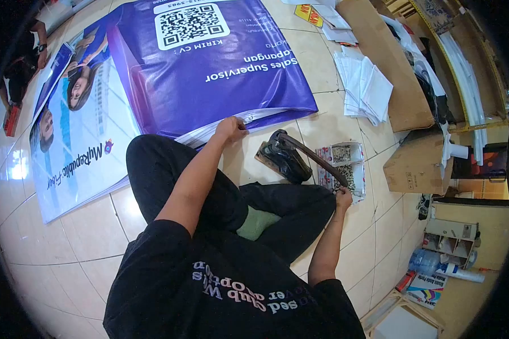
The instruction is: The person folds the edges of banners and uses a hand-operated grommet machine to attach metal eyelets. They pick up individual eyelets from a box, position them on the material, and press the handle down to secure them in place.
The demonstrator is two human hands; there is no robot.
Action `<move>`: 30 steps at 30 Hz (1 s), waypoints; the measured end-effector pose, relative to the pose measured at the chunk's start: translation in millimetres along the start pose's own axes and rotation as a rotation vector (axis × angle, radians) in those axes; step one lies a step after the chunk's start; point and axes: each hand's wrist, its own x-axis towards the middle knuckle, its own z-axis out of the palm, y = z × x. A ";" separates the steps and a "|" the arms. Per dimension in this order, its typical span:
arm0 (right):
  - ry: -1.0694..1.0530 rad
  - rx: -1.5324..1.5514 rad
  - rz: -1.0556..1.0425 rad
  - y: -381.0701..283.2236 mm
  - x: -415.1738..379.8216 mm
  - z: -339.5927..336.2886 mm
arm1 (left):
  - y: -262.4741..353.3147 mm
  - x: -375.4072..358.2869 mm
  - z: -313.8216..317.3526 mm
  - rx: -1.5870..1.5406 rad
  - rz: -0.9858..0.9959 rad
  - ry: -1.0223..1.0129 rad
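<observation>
My left hand (232, 130) grips the near edge of a purple printed banner (209, 79), its fingers closed beside a small metal ring (248, 120) at that edge. My right hand (343, 196) is closed round the end of the long brown lever (314, 157) of a dark metal press (284, 158). The press stands on the floor just right of my left hand. Beneath the lever's end, a patterned box (357, 158) holds many small metal pieces in its compartments.
A white and blue banner (85, 130) lies to the left. Another person's hand (12, 106) is near a red object (12, 120) at far left. Folded white sheets (365, 87), cardboard (387, 68) and a carton (415, 166) are on the right.
</observation>
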 end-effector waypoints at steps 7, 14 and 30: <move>0.163 0.300 -0.063 8.7 0.7 5.5 | -1.6 0.9 3.9 -0.080 -0.059 0.000; -0.061 1.051 -0.067 -160.2 -11.9 -62.1 | 11.1 3.8 0.3 -0.067 -0.163 -0.021; -1.413 0.538 -0.885 -315.8 12.1 46.3 | 14.2 10.3 -1.8 -0.031 -0.264 0.004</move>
